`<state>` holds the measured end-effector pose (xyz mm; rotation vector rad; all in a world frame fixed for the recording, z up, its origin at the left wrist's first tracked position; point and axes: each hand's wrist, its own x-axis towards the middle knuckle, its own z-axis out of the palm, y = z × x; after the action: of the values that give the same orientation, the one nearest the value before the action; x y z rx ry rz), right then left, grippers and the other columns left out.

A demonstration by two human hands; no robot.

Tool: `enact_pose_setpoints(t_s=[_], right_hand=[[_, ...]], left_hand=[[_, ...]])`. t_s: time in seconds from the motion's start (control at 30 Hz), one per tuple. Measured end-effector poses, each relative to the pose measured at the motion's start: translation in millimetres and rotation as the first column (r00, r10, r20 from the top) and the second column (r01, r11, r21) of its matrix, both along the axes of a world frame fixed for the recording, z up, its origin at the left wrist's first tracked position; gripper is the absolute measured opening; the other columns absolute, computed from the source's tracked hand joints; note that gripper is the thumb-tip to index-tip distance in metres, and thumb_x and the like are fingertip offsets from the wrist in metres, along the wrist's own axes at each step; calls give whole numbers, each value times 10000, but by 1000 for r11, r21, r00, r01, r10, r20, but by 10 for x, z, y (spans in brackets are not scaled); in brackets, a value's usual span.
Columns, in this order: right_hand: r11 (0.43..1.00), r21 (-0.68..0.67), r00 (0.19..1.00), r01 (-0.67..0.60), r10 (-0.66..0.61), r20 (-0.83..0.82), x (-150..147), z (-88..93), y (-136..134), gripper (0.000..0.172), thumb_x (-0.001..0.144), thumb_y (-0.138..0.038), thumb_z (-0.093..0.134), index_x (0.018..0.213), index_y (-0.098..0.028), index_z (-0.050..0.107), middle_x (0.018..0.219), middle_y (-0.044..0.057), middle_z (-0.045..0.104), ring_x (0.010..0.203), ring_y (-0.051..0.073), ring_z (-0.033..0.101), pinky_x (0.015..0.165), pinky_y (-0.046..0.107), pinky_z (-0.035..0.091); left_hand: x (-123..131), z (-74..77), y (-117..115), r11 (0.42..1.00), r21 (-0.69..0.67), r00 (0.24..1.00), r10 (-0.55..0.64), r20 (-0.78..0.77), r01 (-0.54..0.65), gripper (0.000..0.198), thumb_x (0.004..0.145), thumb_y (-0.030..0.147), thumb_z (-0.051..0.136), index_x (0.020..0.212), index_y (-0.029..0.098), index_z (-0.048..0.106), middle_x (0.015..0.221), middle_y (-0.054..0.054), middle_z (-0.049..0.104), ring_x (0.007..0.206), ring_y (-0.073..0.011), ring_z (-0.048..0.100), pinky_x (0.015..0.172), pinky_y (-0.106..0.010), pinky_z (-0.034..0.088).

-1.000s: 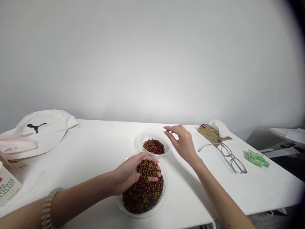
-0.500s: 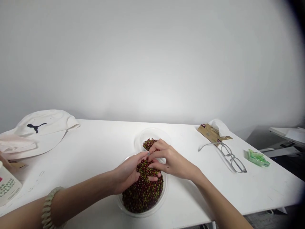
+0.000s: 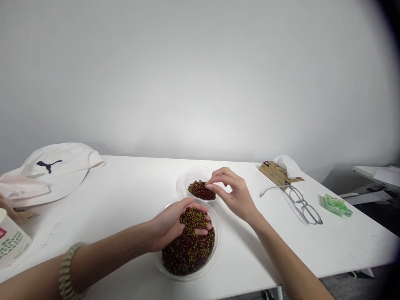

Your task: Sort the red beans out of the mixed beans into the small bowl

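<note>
My left hand (image 3: 167, 227) lies palm up over the near clear plastic bowl (image 3: 217, 250), cupping a heap of small red and green beans (image 3: 193, 218). More mixed beans (image 3: 187, 258) fill that bowl beneath it. My right hand (image 3: 237, 196) hovers at the right side of the far clear bowl (image 3: 197, 170), thumb and fingertips pinched together over its beans (image 3: 200, 189). Whatever sits in that pinch is too small to make out. The beans in the far bowl look mostly dark red with some green.
On the left of the white table (image 3: 134, 187) lie a white cap (image 3: 68, 160) and a paper cup (image 3: 12, 241). To the right are a brown tissue pack (image 3: 275, 173), grey-framed glasses (image 3: 303, 203) and a green packet (image 3: 337, 205). A wall stands behind.
My right hand has moved from the beans in my left palm, away and to the right, over the far bowl. My left hand stays in place, its beans now uncovered.
</note>
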<state>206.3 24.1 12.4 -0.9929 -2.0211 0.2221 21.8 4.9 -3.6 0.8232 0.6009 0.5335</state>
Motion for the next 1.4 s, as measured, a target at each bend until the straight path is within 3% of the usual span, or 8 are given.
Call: enact_pose_setpoints(t_s=[0.13, 0.27, 0.37, 0.5, 0.57, 0.63, 0.87, 1.4], right_hand=[[988, 74, 987, 135, -141, 81, 63, -114, 124, 71, 799, -225, 570, 795, -219, 641, 777, 34, 568, 778, 187, 492, 697, 325, 411], [962, 124, 970, 243, -242, -20, 107, -136, 157, 135, 839, -262, 512, 850, -220, 639, 819, 49, 572, 793, 192, 503, 720, 341, 417], [957, 107, 961, 271, -275, 27, 107, -117, 146, 151, 834, -287, 519, 889, -217, 640, 834, 61, 577, 815, 210, 496, 734, 367, 408], [996, -90, 992, 15, -3, 129, 42, -29, 35, 132, 818, -276, 550, 916, -251, 634, 861, 35, 579, 839, 187, 494, 728, 331, 417], [964, -204, 963, -170, 206, 173, 2, 33, -51, 117, 802, -262, 576, 901, -260, 637, 867, 15, 569, 856, 163, 489, 742, 298, 417], [936, -256, 932, -242, 297, 206, -31, 77, -125, 121, 768, -256, 618, 887, -254, 641, 874, 9, 549, 872, 157, 473, 759, 286, 410], [950, -257, 924, -176, 249, 290, -87, 71, -181, 53, 757, -196, 617, 794, -226, 641, 956, 33, 473, 901, 181, 417, 777, 315, 388], [928, -283, 923, -243, 311, 228, -66, 71, -178, 22, 781, -177, 588, 782, -196, 599, 949, 27, 471, 916, 161, 423, 811, 301, 383]], left_hand=[[3, 13, -6, 1000, -4, 1000, 10, -7, -10, 361, 795, 436, 393, 847, 135, 586, 823, -82, 617, 841, -198, 571, 854, -376, 417], [2, 13, -12, 1000, -11, 999, 19, -31, -20, 343, 783, 433, 414, 848, 142, 583, 818, -76, 623, 827, -193, 576, 850, -376, 416], [-4, 6, -10, 1000, -9, 999, 19, -28, -19, 353, 782, 442, 414, 845, 140, 588, 814, -77, 621, 829, -194, 574, 846, -373, 420], [-2, -1, 1, 1000, -12, 1000, 7, -5, -7, 370, 797, 444, 390, 850, 134, 585, 808, -77, 611, 834, -194, 567, 850, -376, 420], [3, -5, 4, 1000, 2, 1000, -2, 22, 2, 355, 807, 424, 381, 845, 133, 581, 805, -74, 605, 848, -192, 560, 859, -376, 414], [7, -12, 3, 1000, 17, 999, -11, 44, 11, 345, 815, 411, 373, 820, 134, 579, 800, -66, 596, 846, -185, 557, 868, -372, 409], [9, -33, 5, 1000, 8, 1000, -11, 27, 11, 370, 818, 435, 365, 871, 128, 566, 863, -71, 601, 875, -193, 562, 906, -383, 384], [14, -2, -4, 999, 23, 1000, -23, 2, 23, 376, 831, 420, 329, 823, 131, 569, 815, -66, 603, 858, -177, 554, 888, -362, 399]])
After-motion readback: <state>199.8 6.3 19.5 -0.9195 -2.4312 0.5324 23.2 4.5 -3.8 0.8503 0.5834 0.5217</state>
